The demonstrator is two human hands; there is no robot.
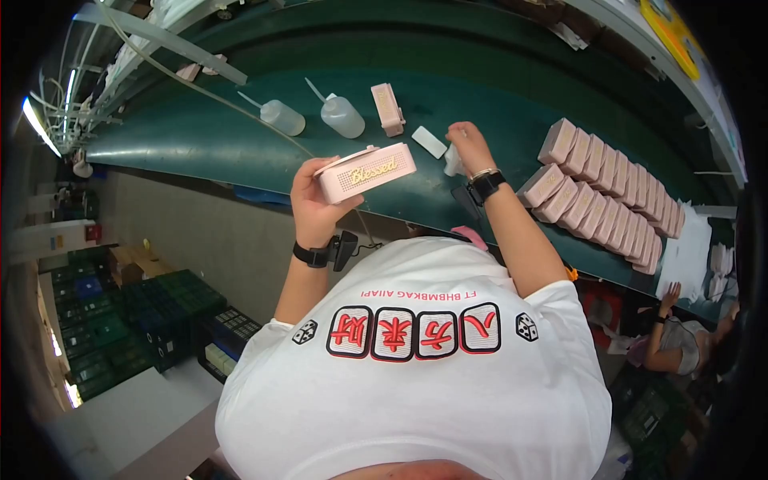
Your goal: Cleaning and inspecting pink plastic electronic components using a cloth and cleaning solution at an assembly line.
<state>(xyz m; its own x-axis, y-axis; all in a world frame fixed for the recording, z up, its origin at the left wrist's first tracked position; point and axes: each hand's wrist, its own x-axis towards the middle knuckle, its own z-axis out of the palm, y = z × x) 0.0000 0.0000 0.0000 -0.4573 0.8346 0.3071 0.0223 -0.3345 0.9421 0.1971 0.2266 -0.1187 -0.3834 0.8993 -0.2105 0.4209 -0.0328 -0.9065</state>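
Observation:
My left hand (314, 212) grips a pale pink box-shaped case (340, 189) by its left end, raised over the near edge of the green bench. The case has a dotted front with gold script lettering. My right hand (471, 150) is closed on a crumpled white cloth (453, 163) just above the bench. Beside that hand, a small white block (430, 142) lies on the surface. A similar pink case (386, 110) rests behind it. Two translucent squeeze bottles with thin spouts, a nearer one (343, 119) and a left one (283, 118), lie tilted or stand leaning; I cannot tell which.
Two rows of pink cases (594, 214) fill the bench's right side, beside a white sheet (688, 244). Another person's hand (671, 294) touches that sheet. Metal rails and a hanging cable (164, 62) cross the upper left. Dark green crates (172, 302) stand at lower left.

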